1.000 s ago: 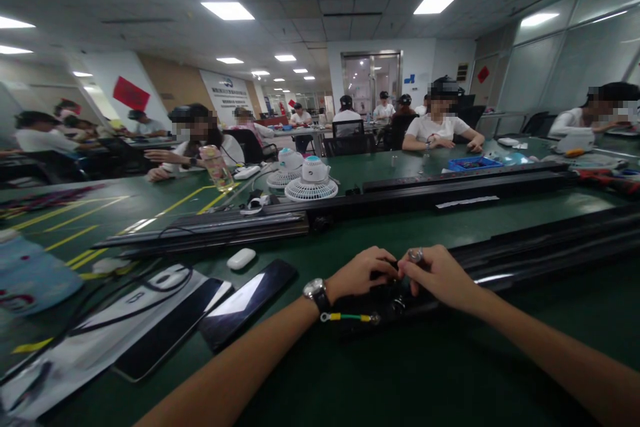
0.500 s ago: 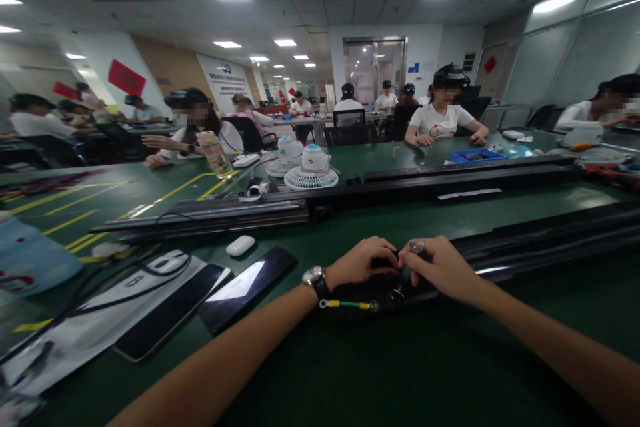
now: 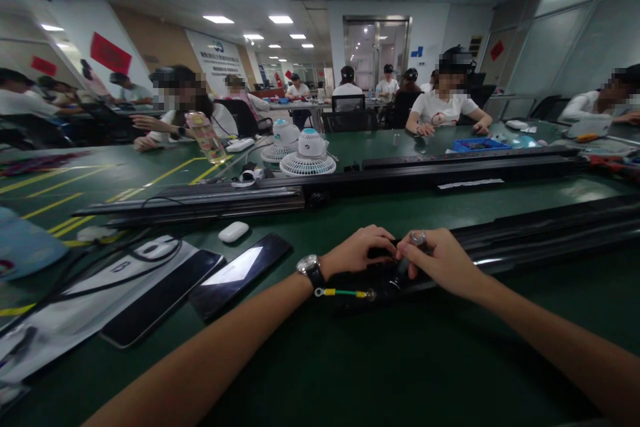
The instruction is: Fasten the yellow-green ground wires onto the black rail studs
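My left hand (image 3: pixel 361 250), with a watch on its wrist, has curled fingers at the near end of a long black rail (image 3: pixel 500 250); what it grips is too dark to make out. Beside it, my right hand (image 3: pixel 440 257) is closed around a small dark tool (image 3: pixel 401 272) that points down at the rail's end. A ring shows on a right finger. A short green wire (image 3: pixel 344 293) with yellow sleeves and a ring terminal sticks out to the left from the rail's end, below my left hand.
Two phones (image 3: pixel 163 300) (image 3: pixel 243 277) and a white case (image 3: pixel 233 232) lie to the left. Further black rails (image 3: pixel 425 177) cross the green table (image 3: pixel 310 373) beyond my hands, with white fans (image 3: pixel 307 155) behind. People sit across the table.
The whole view has shifted slightly, so the table things appear a little higher and further left. Both hands stay at the rail's end, with the tool still in the right one.
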